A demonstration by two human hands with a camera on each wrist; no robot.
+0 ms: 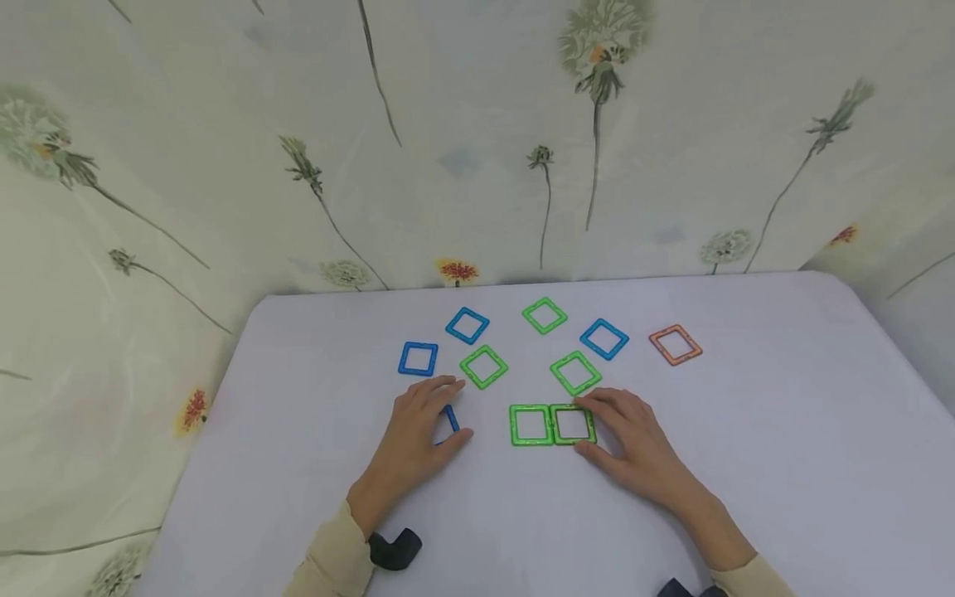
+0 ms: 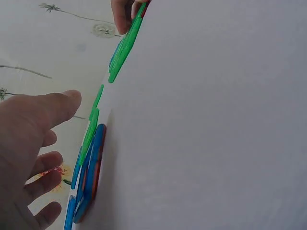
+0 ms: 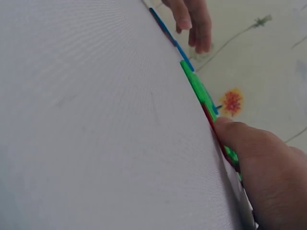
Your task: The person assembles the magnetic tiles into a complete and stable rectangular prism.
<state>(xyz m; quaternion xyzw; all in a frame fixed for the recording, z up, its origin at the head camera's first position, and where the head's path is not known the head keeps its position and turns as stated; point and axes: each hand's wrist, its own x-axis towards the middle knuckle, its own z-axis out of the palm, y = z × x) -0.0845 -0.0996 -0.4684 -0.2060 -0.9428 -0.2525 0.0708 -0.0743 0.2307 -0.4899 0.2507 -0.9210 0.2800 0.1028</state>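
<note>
Flowered backdrop (image 1: 477, 141) — pale table (image 1: 753, 439)

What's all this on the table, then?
A person is arranging flat frames by hand. The right hand pinches a green square, edge to edge with another green square. The left hand, fingers parted, is over a blue square, partly hiding it. Seven other squares lie scattered farther back: three blue, three green, one orange.

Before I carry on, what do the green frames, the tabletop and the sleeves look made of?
Green frames: likely hard, slightly shiny plastic, judging by bright colour and crisp, rigid edges. Tabletop: perhaps matte white cloth; the right wrist view shows faint ribbing, though a smooth board isn't ruled out. Sleeves: probably soft, matte fabric, given the folds.
</note>
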